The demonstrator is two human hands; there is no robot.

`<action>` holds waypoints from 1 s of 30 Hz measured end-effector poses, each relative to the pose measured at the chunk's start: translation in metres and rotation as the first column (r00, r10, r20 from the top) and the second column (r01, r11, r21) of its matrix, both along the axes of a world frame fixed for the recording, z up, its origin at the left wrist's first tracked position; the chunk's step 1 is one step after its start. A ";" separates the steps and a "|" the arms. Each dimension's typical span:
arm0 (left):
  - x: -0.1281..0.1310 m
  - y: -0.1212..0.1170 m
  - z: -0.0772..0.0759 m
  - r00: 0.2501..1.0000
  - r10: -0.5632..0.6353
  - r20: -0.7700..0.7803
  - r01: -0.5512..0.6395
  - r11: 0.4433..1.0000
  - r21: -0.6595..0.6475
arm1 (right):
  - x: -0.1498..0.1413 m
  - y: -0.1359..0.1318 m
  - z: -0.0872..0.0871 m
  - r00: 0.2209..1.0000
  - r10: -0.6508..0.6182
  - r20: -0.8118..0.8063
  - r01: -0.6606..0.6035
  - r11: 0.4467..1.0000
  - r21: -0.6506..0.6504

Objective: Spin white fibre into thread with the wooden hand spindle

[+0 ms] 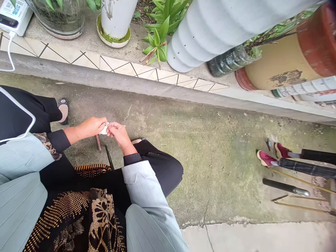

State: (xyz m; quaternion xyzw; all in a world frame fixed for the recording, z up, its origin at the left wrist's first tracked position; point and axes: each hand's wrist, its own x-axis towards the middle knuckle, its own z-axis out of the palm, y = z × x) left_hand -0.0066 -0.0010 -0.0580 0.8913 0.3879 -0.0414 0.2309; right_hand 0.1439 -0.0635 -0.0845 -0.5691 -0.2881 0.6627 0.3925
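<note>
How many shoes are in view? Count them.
4. A black flat sits beyond the person's left forearm; a second shoe, mostly hidden, pokes out past the right hand; two red sneakers stand at far right on another person. More may be hidden.

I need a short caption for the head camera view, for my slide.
Left hand and right hand hold a small white scrap above mossy concrete ground.

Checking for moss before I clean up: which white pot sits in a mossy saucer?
The smooth white pot on the round, green-mossed saucer; the ribbed white pot to its right shows no saucer.
</note>
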 end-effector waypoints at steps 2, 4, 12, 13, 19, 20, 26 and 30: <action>0.000 -0.001 -0.002 0.999 -0.001 0.036 0.001 1.000 0.006 | 0.001 0.001 0.000 0.999 0.015 0.034 -0.015 1.000 0.015; -0.001 -0.003 -0.003 0.999 -0.001 0.047 0.000 1.000 0.020 | 0.001 0.001 0.001 0.998 0.026 0.064 -0.028 0.999 0.024; -0.002 -0.005 -0.004 0.993 -0.095 -0.065 0.100 0.992 0.083 | 0.002 -0.001 0.001 0.955 0.149 0.257 -0.166 0.985 0.048; -0.002 -0.005 -0.005 0.991 -0.114 -0.073 0.120 0.989 0.086 | 0.002 -0.001 0.000 0.915 0.168 0.367 -0.205 0.977 0.063; -0.003 -0.005 -0.004 0.988 -0.141 -0.062 0.145 0.987 0.065 | 0.003 -0.004 0.005 0.521 0.173 0.836 -0.397 0.916 0.058; -0.002 -0.005 -0.003 0.992 -0.119 -0.031 0.120 0.991 0.060 | 0.003 -0.004 0.007 0.505 0.167 0.847 -0.408 0.911 0.064; 0.000 -0.008 -0.001 0.998 -0.003 0.070 -0.002 0.997 0.076 | 0.004 -0.006 0.008 0.537 0.175 0.825 -0.432 0.897 0.091; -0.001 -0.009 -0.001 0.998 -0.049 0.032 0.045 0.992 0.115 | 0.004 -0.006 0.004 0.568 0.176 0.804 -0.407 0.909 0.089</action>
